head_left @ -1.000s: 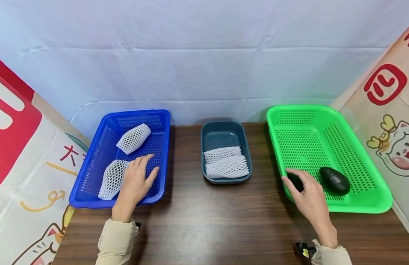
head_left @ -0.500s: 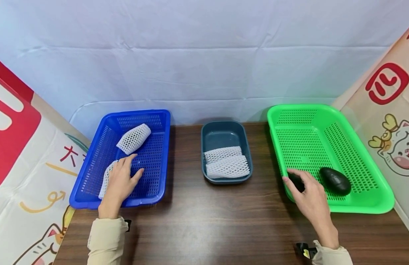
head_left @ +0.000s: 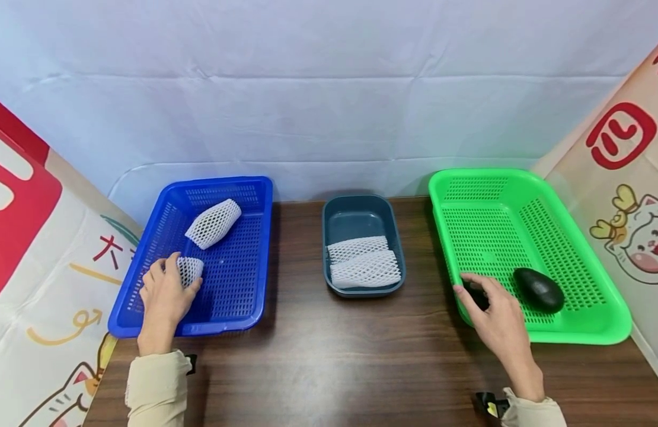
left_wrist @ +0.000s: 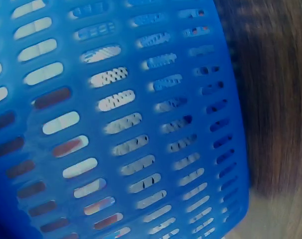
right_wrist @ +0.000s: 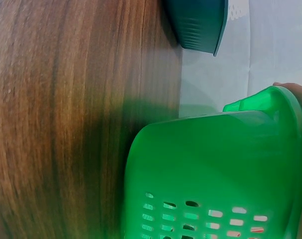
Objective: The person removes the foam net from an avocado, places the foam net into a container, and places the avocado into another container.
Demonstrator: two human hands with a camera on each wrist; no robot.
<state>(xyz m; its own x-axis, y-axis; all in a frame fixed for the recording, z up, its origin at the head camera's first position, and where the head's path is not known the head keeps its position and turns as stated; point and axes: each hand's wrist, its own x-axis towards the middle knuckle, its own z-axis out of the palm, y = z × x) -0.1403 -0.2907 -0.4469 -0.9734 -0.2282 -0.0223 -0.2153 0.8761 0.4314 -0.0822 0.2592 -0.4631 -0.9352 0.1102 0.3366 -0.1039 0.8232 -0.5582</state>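
Observation:
In the head view my left hand (head_left: pixel 166 293) is inside the blue basket (head_left: pixel 259 296), its thumb and fingers around a white foam net sleeve (head_left: pixel 190 270) that bulges. Another bulging foam net sleeve (head_left: pixel 214 224) lies farther back in this basket. The left wrist view shows only the slotted blue basket wall (left_wrist: pixel 141 117), with white netting showing through its slots. My right hand (head_left: pixel 500 317) arches loosely over the left front corner of the green basket (head_left: pixel 601 332), fingertips at its rim. Under it a dark avocado (head_left: pixel 475 295) is partly hidden; a second dark avocado (head_left: pixel 539 290) lies beside it.
Between the baskets stands a dark teal tray (head_left: pixel 361 224) with flat white foam nets (head_left: pixel 365 268) in its front half. All three containers stand on a brown wooden table (head_left: pixel 329 356). A pale cloth wall (head_left: pixel 329 118) closes the back, with printed panels at both sides.
My left hand has moved left across the blue basket, over the nearer foam net sleeve, and now grips it. The right hand stays at the green basket's corner.

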